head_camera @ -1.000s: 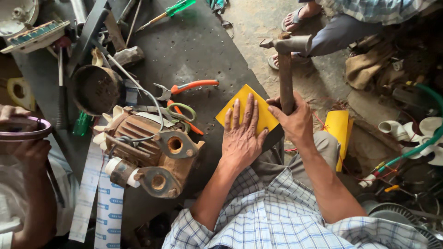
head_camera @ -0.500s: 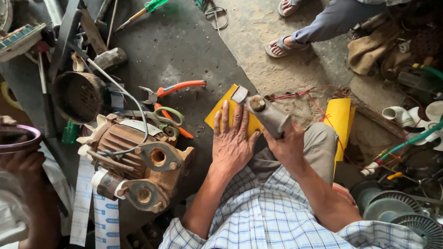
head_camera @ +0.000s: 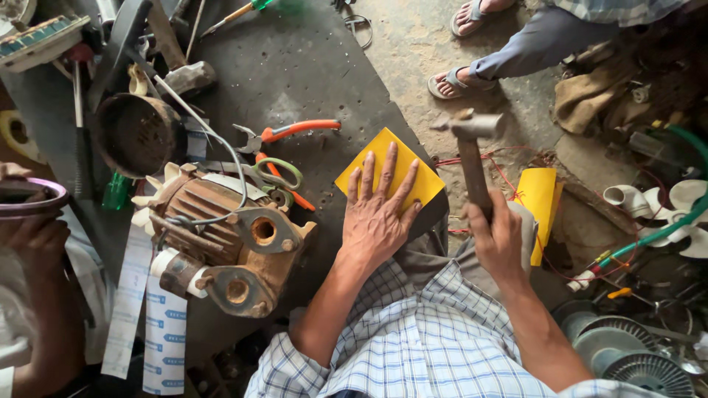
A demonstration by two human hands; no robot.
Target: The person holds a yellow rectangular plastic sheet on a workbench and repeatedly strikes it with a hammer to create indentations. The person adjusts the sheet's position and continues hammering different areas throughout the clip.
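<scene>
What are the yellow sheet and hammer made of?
Yellow sheet: thin, flat and matte with crisp edges, likely card or insulation paper. Hammer: dull grey head, probably steel; brown handle looks wooden. Left hand presses the sheet flat; right hand grips the handle.

Blue-and-white checked shirt, sleeves rolled to the elbows — grey trousers below — left hand (head_camera: 377, 221) and right hand (head_camera: 501, 239) bare.

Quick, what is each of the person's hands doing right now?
Left hand: open, fingers spread, pressed flat on the yellow sheet.
Right hand: closed around the handle of the hammer, head raised.
</scene>
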